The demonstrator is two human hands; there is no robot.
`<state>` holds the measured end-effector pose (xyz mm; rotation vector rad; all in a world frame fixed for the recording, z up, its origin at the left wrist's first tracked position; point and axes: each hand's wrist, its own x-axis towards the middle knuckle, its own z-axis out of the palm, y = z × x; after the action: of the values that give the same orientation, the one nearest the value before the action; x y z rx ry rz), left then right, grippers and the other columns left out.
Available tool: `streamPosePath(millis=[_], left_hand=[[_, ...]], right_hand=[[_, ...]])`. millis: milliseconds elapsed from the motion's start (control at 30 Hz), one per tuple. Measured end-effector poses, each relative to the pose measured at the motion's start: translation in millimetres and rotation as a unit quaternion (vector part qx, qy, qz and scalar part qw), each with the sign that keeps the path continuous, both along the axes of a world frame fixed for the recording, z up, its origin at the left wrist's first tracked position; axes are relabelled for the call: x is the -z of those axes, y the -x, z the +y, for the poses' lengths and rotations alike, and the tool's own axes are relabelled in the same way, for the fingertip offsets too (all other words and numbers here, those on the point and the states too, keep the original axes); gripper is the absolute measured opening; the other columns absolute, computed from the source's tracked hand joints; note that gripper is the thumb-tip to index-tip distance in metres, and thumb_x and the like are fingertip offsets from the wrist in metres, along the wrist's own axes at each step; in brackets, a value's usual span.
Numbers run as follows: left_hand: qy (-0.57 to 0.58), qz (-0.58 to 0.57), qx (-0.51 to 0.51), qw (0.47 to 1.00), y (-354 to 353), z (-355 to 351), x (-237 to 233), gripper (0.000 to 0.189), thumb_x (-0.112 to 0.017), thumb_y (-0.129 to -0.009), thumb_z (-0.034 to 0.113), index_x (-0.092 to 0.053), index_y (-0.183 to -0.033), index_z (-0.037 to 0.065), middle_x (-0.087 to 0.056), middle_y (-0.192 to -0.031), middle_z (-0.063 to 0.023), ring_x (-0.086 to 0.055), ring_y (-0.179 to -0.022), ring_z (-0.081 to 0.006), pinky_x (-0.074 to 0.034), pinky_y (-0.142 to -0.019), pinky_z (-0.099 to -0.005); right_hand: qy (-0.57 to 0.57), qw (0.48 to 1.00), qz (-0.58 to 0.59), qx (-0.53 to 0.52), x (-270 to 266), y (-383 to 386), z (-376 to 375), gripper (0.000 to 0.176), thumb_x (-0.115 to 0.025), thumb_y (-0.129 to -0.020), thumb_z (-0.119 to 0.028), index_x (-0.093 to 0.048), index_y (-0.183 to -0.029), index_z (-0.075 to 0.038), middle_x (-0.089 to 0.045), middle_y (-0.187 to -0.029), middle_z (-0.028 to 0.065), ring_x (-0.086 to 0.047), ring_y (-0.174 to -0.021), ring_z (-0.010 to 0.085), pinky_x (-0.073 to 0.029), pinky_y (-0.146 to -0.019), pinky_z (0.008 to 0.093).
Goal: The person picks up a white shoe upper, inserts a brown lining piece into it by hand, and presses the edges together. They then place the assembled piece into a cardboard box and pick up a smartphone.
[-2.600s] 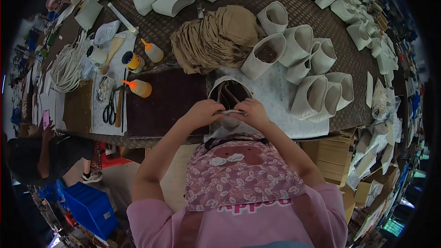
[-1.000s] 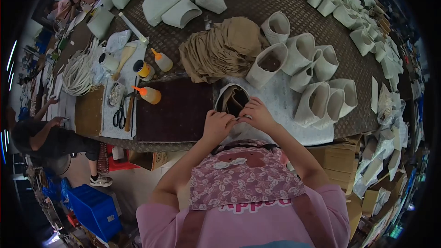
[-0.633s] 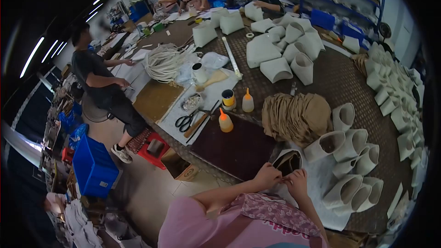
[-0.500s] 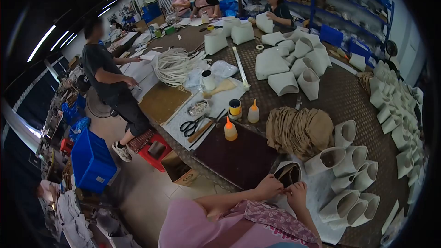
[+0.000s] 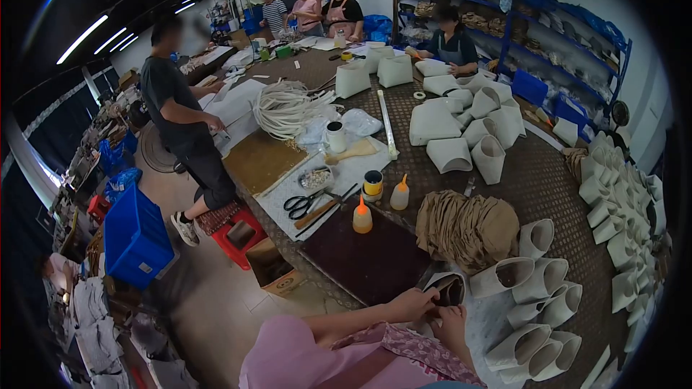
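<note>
A small off-white pouch with a brown lining (image 5: 453,288) stands at the near table edge, its mouth facing up toward me. My left hand (image 5: 412,305) is closed on the left side of its rim, fingertips at the lining. My right hand (image 5: 449,324) pinches the near side of the same rim. The fingers partly hide the pouch's lower body. Several similar off-white pouches (image 5: 502,276) stand just right of my hands, open ends up. Beyond the pouch lies a pile of folded brown lining pieces (image 5: 467,230). A dark maroon board (image 5: 360,256) lies to the left.
Two glue bottles with orange tips (image 5: 362,217) (image 5: 400,193), a yellow-black can (image 5: 373,186), scissors (image 5: 299,206) and a brush (image 5: 352,150) lie ahead. More pouches (image 5: 435,124) fill the far table. A co-worker (image 5: 176,101) stands left, near a blue bin (image 5: 137,238).
The view has shifted slightly. My hands stay at the pouch's rim, with fingers moved a little along it. The far co-worker's pouch has gone from upright to lower on the table.
</note>
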<state>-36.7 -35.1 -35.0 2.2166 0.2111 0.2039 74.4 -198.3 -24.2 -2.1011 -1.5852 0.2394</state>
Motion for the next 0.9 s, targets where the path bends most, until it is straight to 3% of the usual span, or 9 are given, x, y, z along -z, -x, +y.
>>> streamPosePath(millis=[100, 200, 300, 400, 500, 600, 800, 900], left_hand=[[0.053, 0.023, -0.016, 0.998, -12.5, 10.0, -3.8, 0.021, -0.053, -0.093, 0.012, -0.051, -0.112, 0.005, -0.065, -0.085, -0.0151, -0.062, -0.084, -0.036, -0.047, -0.074, -0.0452], [-0.024, -0.067, 0.001, 0.997, -24.9, 14.8, -12.1, 0.015, -0.053, -0.093, 0.014, -0.058, -0.102, 0.004, -0.065, -0.084, -0.0148, -0.062, -0.082, -0.0359, -0.048, -0.072, -0.0449], [-0.044, -0.098, 0.016, 0.994, -36.7, 13.8, -15.1, 0.014, -0.054, -0.093, 0.015, -0.062, -0.096, 0.006, -0.067, -0.088, -0.0117, -0.062, -0.086, -0.0343, -0.048, -0.076, -0.0442], [-0.113, -0.088, 0.078, 0.987, -50.9, 11.4, -14.1, 0.013, -0.056, -0.089, 0.016, -0.064, -0.097, 0.009, -0.067, -0.101, -0.008, -0.06, -0.103, -0.0296, -0.044, -0.09, -0.0424], [-0.176, -0.17, 0.173, 0.954, -73.6, 10.6, 3.8, 0.016, -0.059, -0.084, 0.016, -0.066, -0.097, 0.011, -0.063, -0.113, -0.0046, -0.05, -0.123, -0.0238, -0.034, -0.103, -0.0433], [-0.297, -0.233, 0.22, 0.899, -101.0, 8.1, 26.4, 0.02, -0.061, -0.079, 0.018, -0.067, -0.098, 0.013, -0.061, -0.12, -0.0035, -0.042, -0.133, -0.0203, -0.029, -0.108, -0.0438], [-0.388, -0.043, 0.355, 0.85, -147.4, 15.3, 28.1, 0.022, -0.06, -0.08, 0.015, -0.067, -0.101, 0.015, -0.062, -0.112, -0.0036, -0.051, -0.119, -0.0227, -0.032, -0.102, -0.0446], [-0.386, -0.075, 0.289, 0.873, -156.2, 6.2, 29.9, 0.016, -0.062, -0.077, 0.014, -0.07, -0.091, 0.012, -0.064, -0.101, -0.0059, -0.06, -0.099, -0.0239, -0.042, -0.088, -0.0429]], right_hand=[[-0.018, 0.999, -0.034, -0.004, 17.7, -4.2, 0.7, 0.015, -0.07, -0.076, -0.021, -0.069, -0.088, -0.011, -0.063, -0.086, 0.0049, -0.058, -0.094, 0.0258, -0.031, -0.102, 0.0464], [-0.049, 0.997, -0.054, -0.01, 30.1, -6.4, 0.4, 0.013, -0.072, -0.075, -0.022, -0.07, -0.084, -0.012, -0.063, -0.085, 0.0053, -0.058, -0.092, 0.0255, -0.034, -0.098, 0.0446], [-0.063, 0.997, -0.048, -0.01, 28.3, -4.2, 1.4, 0.012, -0.072, -0.073, -0.02, -0.069, -0.081, -0.012, -0.063, -0.085, 0.0068, -0.058, -0.092, 0.0266, -0.036, -0.094, 0.044], [-0.081, 0.995, -0.047, -0.018, 25.8, -3.3, 2.1, 0.013, -0.073, -0.071, -0.02, -0.069, -0.08, -0.012, -0.062, -0.086, 0.0085, -0.057, -0.093, 0.0283, -0.038, -0.091, 0.0438], [-0.097, 0.994, -0.046, -0.036, 22.9, -3.8, 4.2, 0.01, -0.071, -0.071, -0.017, -0.069, -0.079, -0.012, -0.062, -0.087, 0.0088, -0.056, -0.094, 0.0294, -0.038, -0.09, 0.044], [-0.101, 0.993, -0.038, -0.049, 11.1, -4.7, 5.7, 0.007, -0.069, -0.072, -0.011, -0.068, -0.079, -0.013, -0.062, -0.087, 0.0076, -0.056, -0.094, 0.0291, -0.039, -0.088, 0.0434], [-0.038, 0.992, -0.032, -0.118, 14.2, -18.7, -17.9, 0.006, -0.065, -0.072, -0.009, -0.065, -0.077, -0.011, -0.059, -0.082, 0.0053, -0.056, -0.093, 0.0263, -0.041, -0.088, 0.0429], [-0.044, 0.99, -0.022, -0.129, 6.6, -25.4, -33.8, 0.01, -0.065, -0.069, -0.009, -0.067, -0.078, -0.012, -0.059, -0.084, 0.0047, -0.055, -0.094, 0.0274, -0.04, -0.086, 0.0419]])
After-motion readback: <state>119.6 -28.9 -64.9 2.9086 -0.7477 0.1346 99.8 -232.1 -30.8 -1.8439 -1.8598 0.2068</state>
